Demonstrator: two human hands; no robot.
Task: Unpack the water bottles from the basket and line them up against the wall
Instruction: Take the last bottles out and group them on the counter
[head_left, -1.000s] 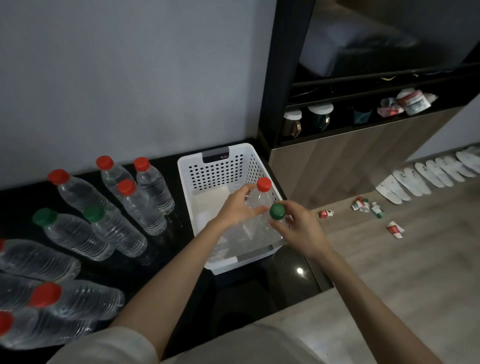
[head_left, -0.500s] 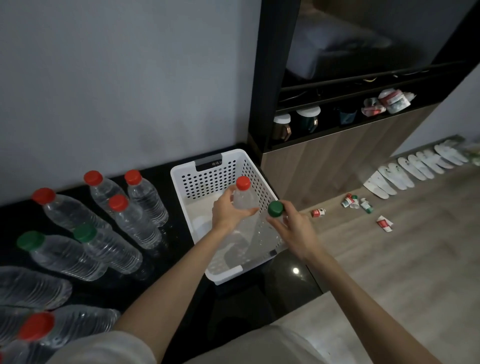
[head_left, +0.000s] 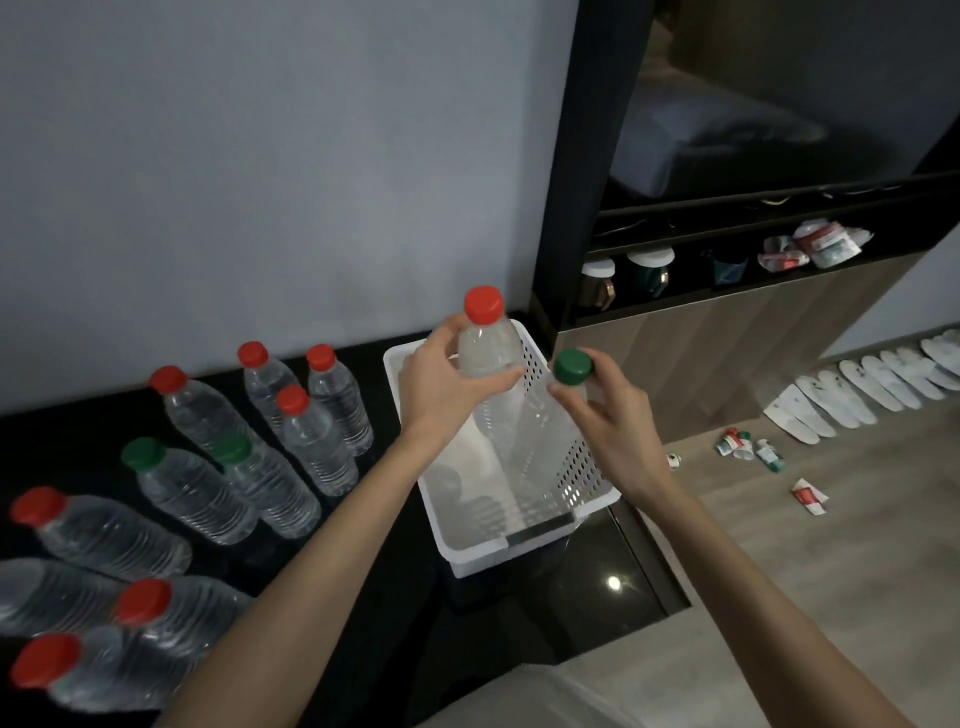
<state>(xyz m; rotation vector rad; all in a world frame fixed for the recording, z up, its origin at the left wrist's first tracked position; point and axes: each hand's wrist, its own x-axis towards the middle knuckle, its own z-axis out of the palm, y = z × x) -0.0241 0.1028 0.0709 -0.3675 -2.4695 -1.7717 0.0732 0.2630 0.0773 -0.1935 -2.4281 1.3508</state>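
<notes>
My left hand (head_left: 441, 376) grips a clear water bottle with a red cap (head_left: 485, 338) by its shoulder, held upright above the white perforated basket (head_left: 582, 467). My right hand (head_left: 602, 410) grips a second bottle with a green cap (head_left: 571, 368) near its neck, its body still down inside the basket. Several more bottles with red and green caps (head_left: 291, 441) stand on the black counter (head_left: 545, 613) to the left, below the grey wall (head_left: 260, 156).
A black cabinet frame (head_left: 587, 156) rises right of the basket, with mugs and packets on its shelf (head_left: 727, 270). On the wooden floor (head_left: 831, 545) lie small tubes (head_left: 743, 447) and a row of white slippers (head_left: 857, 395).
Both hands have risen, lifting the red-capped and green-capped bottles higher out of the basket. The view has shifted slightly.
</notes>
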